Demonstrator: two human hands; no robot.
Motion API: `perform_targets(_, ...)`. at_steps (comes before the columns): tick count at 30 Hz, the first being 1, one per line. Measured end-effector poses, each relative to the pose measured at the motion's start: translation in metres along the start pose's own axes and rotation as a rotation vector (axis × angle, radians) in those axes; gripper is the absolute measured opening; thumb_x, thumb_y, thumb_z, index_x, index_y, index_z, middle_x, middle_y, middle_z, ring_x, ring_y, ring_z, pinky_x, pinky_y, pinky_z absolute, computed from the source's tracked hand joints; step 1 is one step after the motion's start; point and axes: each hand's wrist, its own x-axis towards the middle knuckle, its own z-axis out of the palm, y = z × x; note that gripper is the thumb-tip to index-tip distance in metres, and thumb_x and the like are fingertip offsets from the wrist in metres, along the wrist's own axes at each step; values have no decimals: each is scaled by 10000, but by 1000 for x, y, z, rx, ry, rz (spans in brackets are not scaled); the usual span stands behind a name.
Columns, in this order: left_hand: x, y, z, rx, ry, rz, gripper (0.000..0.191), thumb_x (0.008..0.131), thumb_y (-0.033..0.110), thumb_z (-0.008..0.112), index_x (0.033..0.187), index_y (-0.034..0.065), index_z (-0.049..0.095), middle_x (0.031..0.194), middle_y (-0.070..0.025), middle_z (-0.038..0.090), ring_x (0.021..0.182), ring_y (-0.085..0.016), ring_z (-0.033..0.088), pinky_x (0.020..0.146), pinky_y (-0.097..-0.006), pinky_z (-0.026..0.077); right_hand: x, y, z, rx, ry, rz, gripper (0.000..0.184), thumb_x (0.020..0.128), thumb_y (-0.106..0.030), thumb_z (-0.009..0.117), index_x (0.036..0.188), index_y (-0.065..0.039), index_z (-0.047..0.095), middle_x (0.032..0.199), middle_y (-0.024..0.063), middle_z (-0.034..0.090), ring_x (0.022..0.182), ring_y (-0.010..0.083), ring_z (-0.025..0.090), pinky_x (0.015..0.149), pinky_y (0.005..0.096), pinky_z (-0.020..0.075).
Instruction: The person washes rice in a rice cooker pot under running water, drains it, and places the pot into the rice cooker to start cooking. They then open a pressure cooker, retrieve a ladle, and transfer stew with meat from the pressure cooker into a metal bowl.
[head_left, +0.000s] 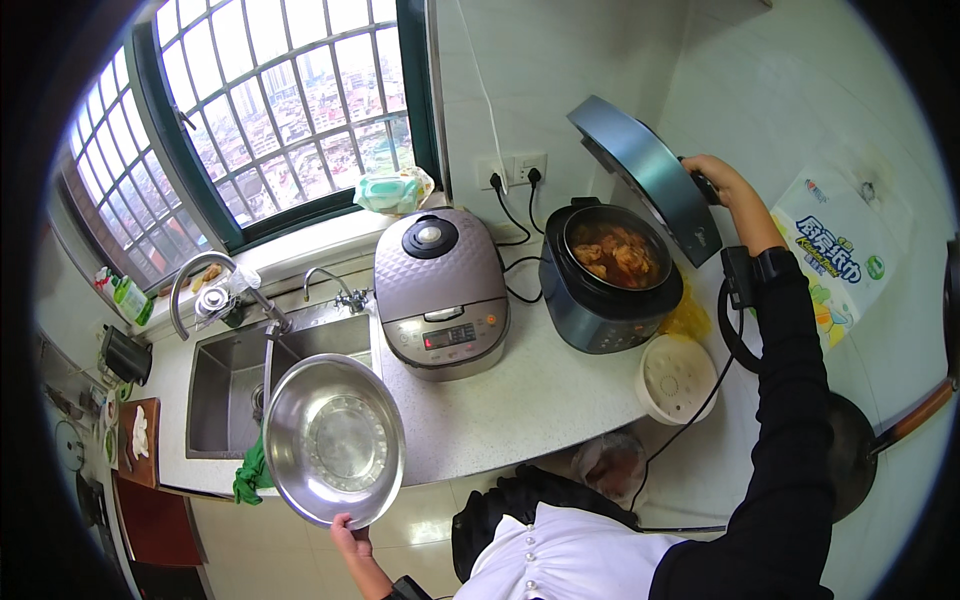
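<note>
A wide stainless steel basin (346, 442) with nothing in it is gripped at its near rim by my left hand (351, 536). It is held in front of the sink and counter edge. My right hand (712, 176) is closed on the handle of a blue-green cooker lid (649, 172), held tilted at the right of the cooker's mouth. Below the lid stands the dark electric cooker (592, 319), its inner pot filled with cooked meat pieces (615, 255) in reddish sauce. Whether the lid is hinged to the cooker I cannot tell.
A silver-purple rice cooker (442, 300) with a lit display stands left of the dark cooker. Further left are the sink (225, 405), a curved faucet (217, 262) and a green cloth (253, 472). A white perforated container (676, 379) and yellow plastic bag (686, 307) sit right. Black cords (517, 240) reach the wall sockets.
</note>
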Motion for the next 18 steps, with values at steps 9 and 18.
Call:
perform_targets(9, -24, 15, -4, -68, 71, 92, 227, 625, 100, 500, 840, 28, 510, 813, -77, 568, 734, -224, 578, 641, -333, 509, -12, -6, 5, -15, -18, -39, 113, 588, -173, 568, 635, -89, 510, 523, 13, 485, 381, 88, 432, 336, 203, 358)
perform_targets(18, -48, 57, -18, -160, 64, 216, 185, 654, 103, 502, 827, 38, 513, 814, -81, 575, 732, -212, 578, 659, -319, 504, -22, 9, 15, 12, -23, -215, 131, 593, -188, 571, 579, -92, 483, 463, 24, 421, 330, 117, 392, 299, 228, 306)
